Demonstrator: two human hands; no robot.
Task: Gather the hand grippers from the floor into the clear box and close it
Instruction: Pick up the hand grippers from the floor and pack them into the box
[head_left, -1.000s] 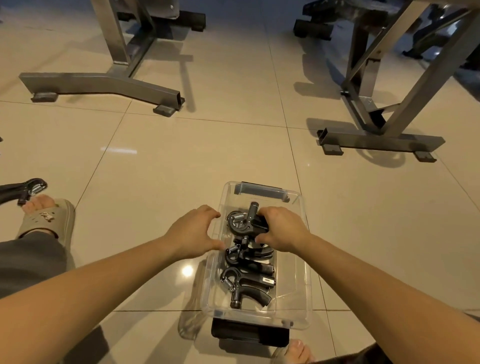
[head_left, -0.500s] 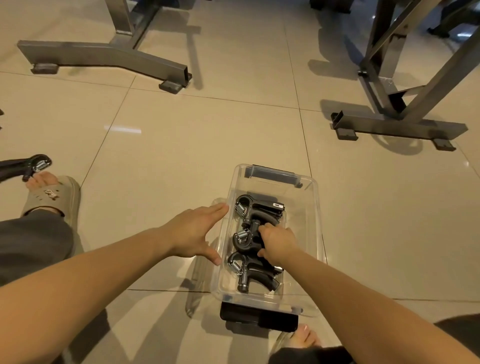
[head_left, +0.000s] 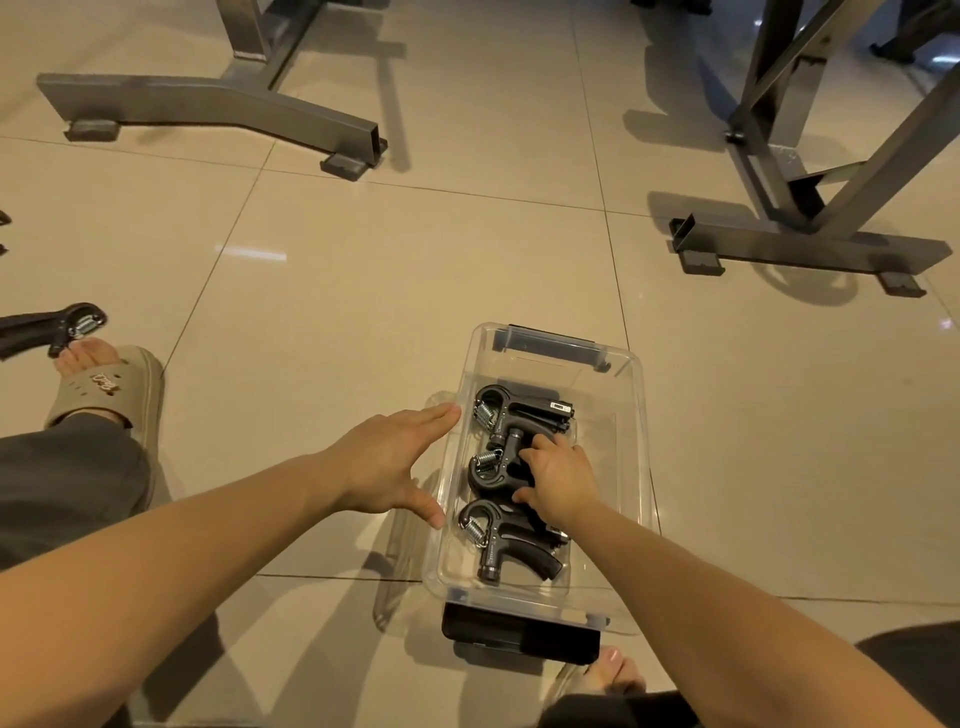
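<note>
A clear box stands open on the tiled floor in front of me. Three black hand grippers lie inside: a far one, a middle one and a near one. My right hand is down inside the box, its fingers curled over the middle gripper's handles. My left hand lies flat against the outside of the box's left wall, fingers straight. Another hand gripper lies on the floor at the far left, beside my foot.
What looks like the clear lid leans at the box's left side. Black latches sit at the near end and the far end. Steel equipment frames stand at the back left and back right. My sandalled foot is at the left.
My right hand lowered a hand gripper from above the box down into its middle. My left hand's fingers straightened along the left wall. The view tilted downward.
</note>
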